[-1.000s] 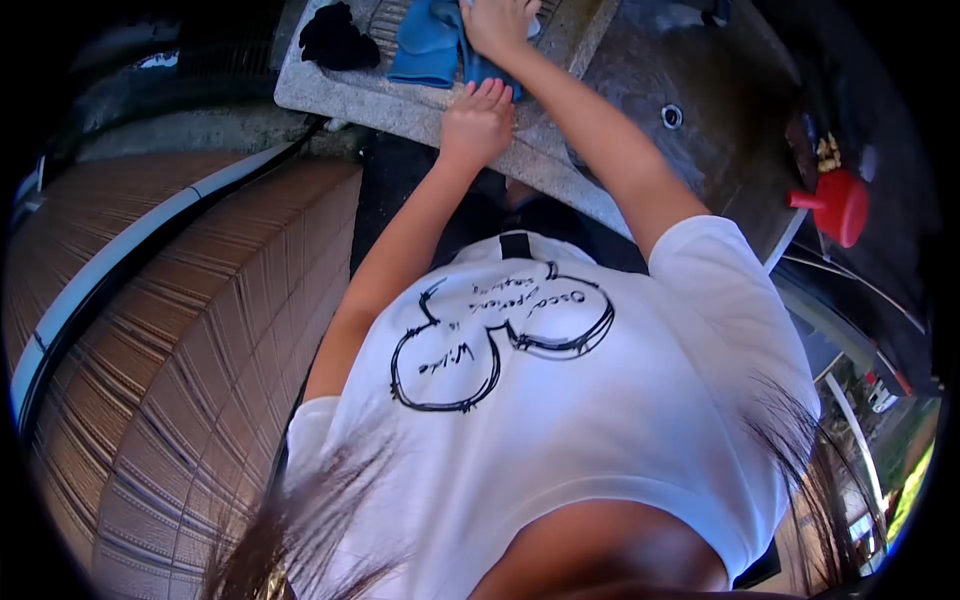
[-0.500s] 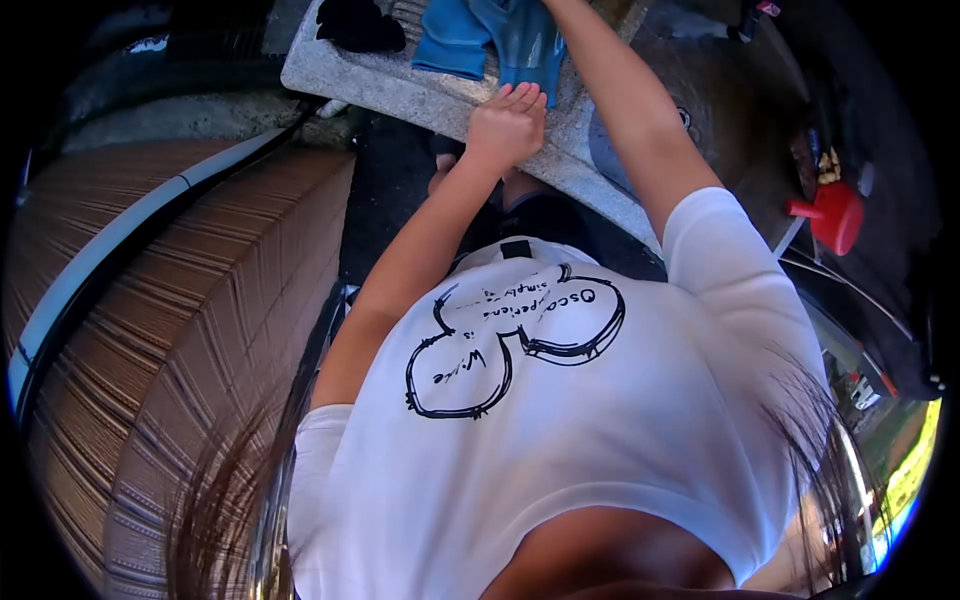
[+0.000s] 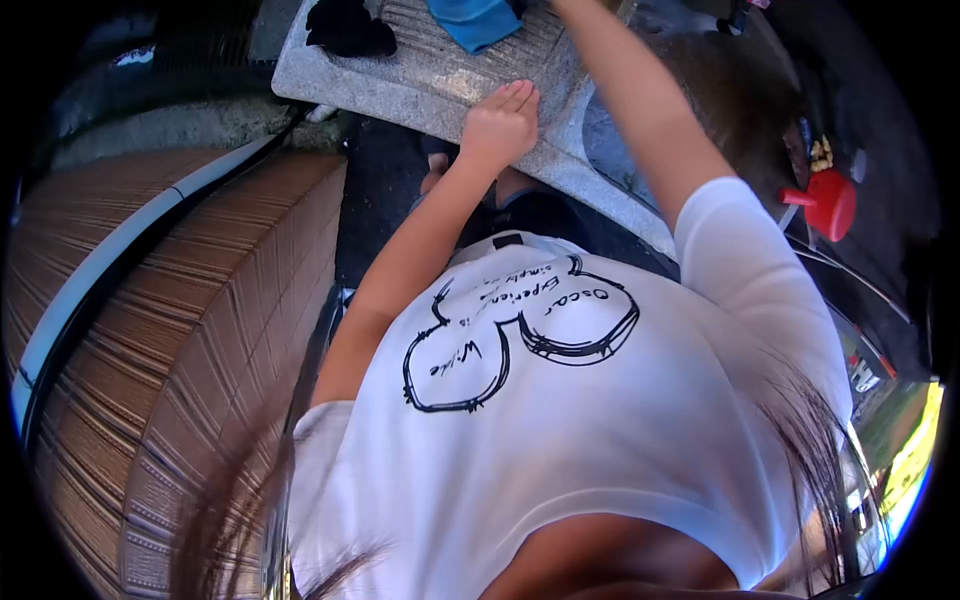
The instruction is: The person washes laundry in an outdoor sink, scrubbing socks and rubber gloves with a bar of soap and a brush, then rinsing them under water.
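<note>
Head view: a white T-shirt point(image 3: 600, 430) fills the lower half, its black hand-drawn lettering upside down from up here. I can make out "Oscar", "is" and what reads as "Wilde", plus "simply" and most of "Experience"; the rest of the wording is lost in the folds. Far off at the lower right, a dark panel point(image 3: 863, 375) carries pale marks too small to read.

The blue cloth point(image 3: 476, 22) lies at the top edge on the ribbed stone slab point(image 3: 440, 75), one corner pointing down toward the wearer. It runs out of the frame, so its long axis can't be told.

The left hand point(image 3: 502, 125) is at the slab's front edge, fingers drawn close together, apart from the visible cloth; whether it has anything beneath it, I can't tell. The right forearm point(image 3: 640, 95) reaches up past the cloth, and the right hand is beyond the top edge, so its grip can't be told.

A crumpled black cloth point(image 3: 350, 28) sits on the slab's left side. To the right is a dark basin point(image 3: 735, 95), with a red dipper point(image 3: 830, 205) beyond it, handle toward the basin. On the left, a pale pipe point(image 3: 110, 250) runs along a brown ribbed wall point(image 3: 200, 300).
</note>
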Demonstrator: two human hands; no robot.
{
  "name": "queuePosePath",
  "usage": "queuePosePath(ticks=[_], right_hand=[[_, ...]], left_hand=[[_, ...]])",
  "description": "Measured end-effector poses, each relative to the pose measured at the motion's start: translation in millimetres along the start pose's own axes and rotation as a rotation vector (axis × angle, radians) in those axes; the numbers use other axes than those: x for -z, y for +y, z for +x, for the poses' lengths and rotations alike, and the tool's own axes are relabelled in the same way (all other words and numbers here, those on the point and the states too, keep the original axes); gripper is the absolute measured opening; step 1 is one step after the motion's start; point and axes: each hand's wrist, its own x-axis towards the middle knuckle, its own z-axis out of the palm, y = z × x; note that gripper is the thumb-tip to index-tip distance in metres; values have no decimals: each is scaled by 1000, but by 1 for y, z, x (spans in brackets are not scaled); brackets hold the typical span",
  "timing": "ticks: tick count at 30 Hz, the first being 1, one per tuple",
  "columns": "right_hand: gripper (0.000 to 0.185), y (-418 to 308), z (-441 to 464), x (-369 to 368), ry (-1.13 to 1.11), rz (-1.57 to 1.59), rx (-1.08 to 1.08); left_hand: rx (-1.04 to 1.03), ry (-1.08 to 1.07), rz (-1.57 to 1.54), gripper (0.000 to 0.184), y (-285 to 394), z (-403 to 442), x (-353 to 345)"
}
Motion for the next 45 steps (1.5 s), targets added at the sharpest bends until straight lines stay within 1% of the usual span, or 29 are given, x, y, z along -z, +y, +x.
queuePosePath(ticks=[1,3,4,6,7,8,9,10,11,13,15,17,18,19,20,21,23,25,27,29,30,34,35,36,37,40,42,43,45], right_hand=[[51,4,-25,-10,76,-47,-29],[53,-1,-57,29,-143,40,-96],[53,0,-68,40,-136,44,-98],[53,7,-83,48,-325,73,-181],[53,18,-88,41,-316,77,-189],[52,34,-93,28,-249,430,-245],[51,50,-97,15,-168,783,-291],[44,63,-100,4,9,1013,-366],[44,62,-104,24,24,1016,-367],[43,54,-115,78,-39,1432,-722],[45,89,-128,84,-23,1580,-695],[44,114,-146,95,58,1640,-675],[45,133,-156,100,-34,1752,-728],[45,148,-165,105,-132,1862,-778],[47,150,-174,116,-65,1952,-874],[52,159,-183,116,27,2011,-892],[62,177,-201,113,168,2065,-1005],[64,180,-219,118,229,2000,-1053],[66,196,-244,116,278,1965,-1097],[66,208,-272,109,348,2038,-1102],[61,216,-283,105,399,2044,-1108],[45,239,-330,90,706,2007,-1198],[41,243,-339,87,772,2011,-1227],[52,250,-345,86,776,2003,-1310],[51,250,-349,91,789,2013,-1259],[37,248,-347,102,856,2036,-1186],[35,250,-341,109,848,2056,-1153],[35,246,-339,110,826,2077,-1145],[34,244,-328,108,751,2088,-1136]], left_hand=[[17,12,-43,17,0,-2,-1],[19,34,-74,17,-7,2,5],[58,47,-110,19,-9,2,11],[83,62,-143,22,-17,18,26],[140,126,25,26,-20,33,35],[197,191,189,29,-22,42,41],[185,194,186,29,-30,45,37],[128,82,171,27,-43,49,28],[70,-30,159,25,-56,54,25],[68,-352,335,24,-80,71,42],[56,-346,444,21,-110,79,63],[142,-439,425,25,-126,84,85],[197,-527,427,34,-124,87,91],[185,-518,436,34,-112,92,95],[157,-373,319,38,-90,96,94],[125,-228,201,42,-69,102,90],[283,-307,-184,49,-47,116,56],[206,-280,-197,60,-51,144,11],[245,-192,-91,71,-59,173,-46],[348,-389,67,80,-60,190,-71],[334,-474,109,73,-67,198,-86],[-52,-663,5,49,-90,223,-99],[-58,-691,-60,45,-94,233,-90],[155,-895,51,43,-93,251,-87],[238,-721,-123,39,-87,252,-70],[65,-714,24,40,-56,272,-6],[-100,-501,-65,35,-44,273,15],[-97,-493,-70,35,-35,274,26],[8,-335,-304,19,-12,280,54]])
